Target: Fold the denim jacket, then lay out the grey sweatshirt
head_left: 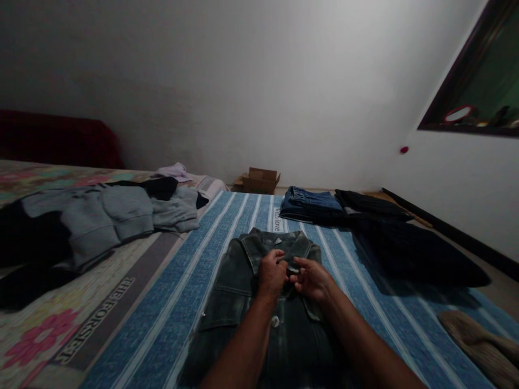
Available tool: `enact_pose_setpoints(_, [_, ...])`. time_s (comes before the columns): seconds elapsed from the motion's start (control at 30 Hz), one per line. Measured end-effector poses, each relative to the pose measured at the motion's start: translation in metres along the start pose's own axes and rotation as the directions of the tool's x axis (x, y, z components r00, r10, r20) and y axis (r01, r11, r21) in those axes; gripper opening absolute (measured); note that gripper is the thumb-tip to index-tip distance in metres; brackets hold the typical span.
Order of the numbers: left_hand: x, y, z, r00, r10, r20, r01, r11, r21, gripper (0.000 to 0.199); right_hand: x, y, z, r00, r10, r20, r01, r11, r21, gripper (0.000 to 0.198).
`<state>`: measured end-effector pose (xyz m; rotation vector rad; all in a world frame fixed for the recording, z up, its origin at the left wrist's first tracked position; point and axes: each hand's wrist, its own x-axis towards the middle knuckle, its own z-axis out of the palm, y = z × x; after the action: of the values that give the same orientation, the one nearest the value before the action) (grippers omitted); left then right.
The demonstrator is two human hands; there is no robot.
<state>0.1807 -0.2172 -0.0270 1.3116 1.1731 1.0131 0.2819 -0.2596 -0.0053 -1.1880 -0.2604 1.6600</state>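
A dark grey-green denim jacket [227, 308] lies front up in front of me, its collar at the far end and a pale button showing below my wrists. My left hand [273, 273] is at the front opening just under the collar, fingers bent and pinched on the jacket's edge. Facing it, my right hand [311, 278] pinches the other side of the opening with thumb and fingers. The two sets of fingertips almost meet. Whatever small part lies between them is hidden.
The jacket rests on a blue striped cloth [194, 281]. Grey and black clothes [125, 210] lie at left on a floral sheet. Folded jeans [312, 204] and dark folded garments [417, 248] are at right, near a brown knitted item [478, 346]. A cardboard box [259, 181] stands by the wall.
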Motion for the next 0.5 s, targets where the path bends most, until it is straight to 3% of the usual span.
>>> enact_pose_setpoints(0.5, [-0.002, 0.007, -0.001, 1.000, -0.003, 0.009, 0.001, 0.983, 0.181, 0.026, 0.017, -0.004, -0.015, 0.989, 0.078, 0.128, -0.078, 0.997, -0.006, 0.028])
